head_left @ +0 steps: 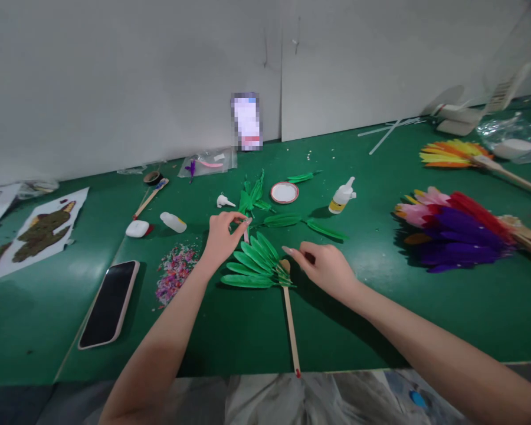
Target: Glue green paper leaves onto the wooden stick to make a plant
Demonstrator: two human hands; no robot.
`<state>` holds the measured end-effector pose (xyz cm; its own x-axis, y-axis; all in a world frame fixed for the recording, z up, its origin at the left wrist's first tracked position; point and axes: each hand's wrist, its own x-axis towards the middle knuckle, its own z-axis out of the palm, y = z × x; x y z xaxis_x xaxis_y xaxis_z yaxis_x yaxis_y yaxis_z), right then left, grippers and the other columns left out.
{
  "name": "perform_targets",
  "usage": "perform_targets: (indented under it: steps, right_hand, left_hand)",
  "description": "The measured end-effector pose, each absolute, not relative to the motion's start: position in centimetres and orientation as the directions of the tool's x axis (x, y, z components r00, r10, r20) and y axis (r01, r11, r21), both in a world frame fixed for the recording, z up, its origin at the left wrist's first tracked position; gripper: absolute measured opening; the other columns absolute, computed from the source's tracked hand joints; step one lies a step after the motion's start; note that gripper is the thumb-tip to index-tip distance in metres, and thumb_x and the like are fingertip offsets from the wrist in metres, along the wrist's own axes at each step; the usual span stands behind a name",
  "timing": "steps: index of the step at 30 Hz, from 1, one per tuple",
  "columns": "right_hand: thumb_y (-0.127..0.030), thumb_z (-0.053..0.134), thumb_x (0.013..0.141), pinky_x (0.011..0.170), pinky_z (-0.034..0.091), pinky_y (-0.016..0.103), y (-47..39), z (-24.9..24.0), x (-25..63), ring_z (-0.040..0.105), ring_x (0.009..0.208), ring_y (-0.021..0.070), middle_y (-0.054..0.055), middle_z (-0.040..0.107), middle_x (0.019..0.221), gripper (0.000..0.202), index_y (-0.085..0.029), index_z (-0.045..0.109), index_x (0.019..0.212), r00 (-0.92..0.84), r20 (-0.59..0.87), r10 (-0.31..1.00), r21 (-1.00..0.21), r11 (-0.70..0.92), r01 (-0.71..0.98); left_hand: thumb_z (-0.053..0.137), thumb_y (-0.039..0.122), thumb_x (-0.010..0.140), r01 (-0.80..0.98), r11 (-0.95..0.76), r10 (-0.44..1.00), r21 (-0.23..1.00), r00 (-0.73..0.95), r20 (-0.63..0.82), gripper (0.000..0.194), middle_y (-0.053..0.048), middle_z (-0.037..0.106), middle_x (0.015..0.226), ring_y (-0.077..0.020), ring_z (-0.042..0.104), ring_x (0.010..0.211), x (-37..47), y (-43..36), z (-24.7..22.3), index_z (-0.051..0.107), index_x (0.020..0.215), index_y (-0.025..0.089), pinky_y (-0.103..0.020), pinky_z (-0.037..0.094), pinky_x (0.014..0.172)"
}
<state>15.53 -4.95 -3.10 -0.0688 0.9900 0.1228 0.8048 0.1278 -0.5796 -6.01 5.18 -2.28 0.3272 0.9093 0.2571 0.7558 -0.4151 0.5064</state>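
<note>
Several green feathers (pixel 250 268) fan out to the left from the rounded head of a wooden stick (pixel 292 330), which lies toward the table's front edge. Above this fan my left hand (pixel 223 239) is closed, thumb and fingers pinched together over a thin pink thing (pixel 246 235) whose kind I cannot make out. My right hand (pixel 327 268) hovers just right of the stick's head, fingers curled and the tips together, with nothing visible in them. Loose green feathers (pixel 252 198) lie in a bunch beyond my left hand, and more single green feathers (pixel 283 219) lie to its right.
A glue bottle (pixel 341 198), a white lid (pixel 284 192) and a small bottle (pixel 173 222) stand or lie about. Nearer left are a phone (pixel 110 304) and colourful scraps (pixel 177 271). Multicoloured feather fans (pixel 464 236) lie right. A lit phone (pixel 248 121) leans against the wall.
</note>
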Motion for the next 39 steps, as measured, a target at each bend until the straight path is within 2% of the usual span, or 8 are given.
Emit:
perform_targets:
  steps: [5,14,20,23,28,34,37,39]
  right_hand:
    - [-0.046,0.045,0.087,0.045,0.024,0.021,-3.7,-3.2,17.2,0.038,0.043,0.0097,-0.004,0.046,0.049,0.033,-0.020,0.052,0.067,0.070,0.205,0.976,-0.673,0.089,0.734]
    - [-0.036,0.041,0.090,0.046,0.026,0.020,-3.4,-3.9,16.1,0.039,0.044,0.0090,-0.003,0.046,0.052,0.029,-0.019,0.048,0.068,-0.131,0.249,0.960,-0.758,0.277,0.591]
    - [-0.035,0.042,0.090,0.046,0.025,0.020,-3.7,-3.9,16.2,0.039,0.044,0.0079,-0.004,0.044,0.050,0.029,-0.018,0.051,0.068,-0.223,0.278,0.935,-0.779,0.355,0.517]
    - [-0.033,0.044,0.089,0.046,0.024,0.019,-3.8,-3.9,16.2,0.039,0.044,0.0074,-0.004,0.046,0.050,0.028,-0.017,0.052,0.067,-0.281,0.285,0.916,-0.770,0.393,0.502]
    - [-0.032,0.043,0.089,0.046,0.024,0.020,-3.5,-3.8,16.2,0.039,0.043,0.0072,-0.004,0.044,0.049,0.031,-0.017,0.050,0.064,-0.251,0.307,0.918,-0.772,0.394,0.499]
    - [-0.036,0.046,0.088,0.046,0.027,0.021,-2.9,-3.8,17.1,0.038,0.043,0.0073,-0.004,0.042,0.048,0.033,-0.018,0.049,0.061,-0.074,0.389,0.918,-0.804,0.377,0.460]
    - [-0.040,0.046,0.088,0.045,0.028,0.021,-2.4,-3.6,17.9,0.035,0.042,0.0073,-0.006,0.037,0.046,0.039,-0.019,0.042,0.056,0.102,0.389,0.916,-0.864,0.324,0.386]
    - [-0.046,0.042,0.089,0.041,0.030,0.021,-2.3,-3.4,18.1,0.037,0.039,0.0073,-0.006,0.037,0.044,0.040,-0.020,0.041,0.058,0.143,0.314,0.939,-0.936,0.280,0.211]
  left_hand:
    - [0.053,0.033,0.082,0.749,-0.405,0.914,0.524,0.319,0.250,0.019,-0.003,0.066,0.082,-0.0168,0.057,0.077,-6.8,5.5,-2.4,0.065,0.086,0.019,-0.031,0.038,0.074]
    - [0.049,0.030,0.085,0.690,-0.583,0.812,0.428,0.506,0.291,0.023,-0.004,0.067,0.085,-0.0177,0.057,0.083,1.0,10.6,0.2,0.058,0.100,0.015,-0.031,0.039,0.080]
    - [0.042,0.044,0.087,0.764,-0.644,0.747,-0.032,0.637,0.190,0.043,-0.019,0.059,0.102,-0.0311,0.047,0.104,9.0,14.6,-1.0,0.054,0.103,0.007,-0.040,0.033,0.085]
    - [0.048,0.038,0.085,0.751,-0.659,0.742,-0.043,0.658,0.129,0.037,-0.021,0.056,0.106,-0.0318,0.045,0.106,10.7,15.3,-2.4,0.054,0.102,0.005,-0.040,0.030,0.088]
    - [0.044,0.023,0.088,0.746,-0.664,0.744,0.052,0.652,0.148,0.017,-0.016,0.059,0.094,-0.0265,0.049,0.098,11.4,15.7,-2.2,0.054,0.091,0.010,-0.037,0.032,0.085]
    - [0.019,0.031,0.095,0.762,-0.583,0.812,0.282,0.552,0.190,0.035,-0.005,0.055,0.075,-0.0155,0.052,0.072,8.6,12.7,1.2,0.047,0.083,0.015,-0.026,0.039,0.064]
    - [0.024,0.039,0.092,0.567,-0.435,0.838,0.700,0.538,0.085,0.034,0.001,0.045,0.064,-0.0111,0.046,0.059,5.3,8.2,2.1,0.044,0.076,0.018,-0.021,0.038,0.054]
    - [0.031,0.044,0.089,0.462,-0.288,0.852,0.839,0.524,0.004,0.032,0.004,0.036,0.061,-0.0099,0.040,0.056,3.2,4.7,2.1,0.041,0.072,0.019,-0.020,0.036,0.051]
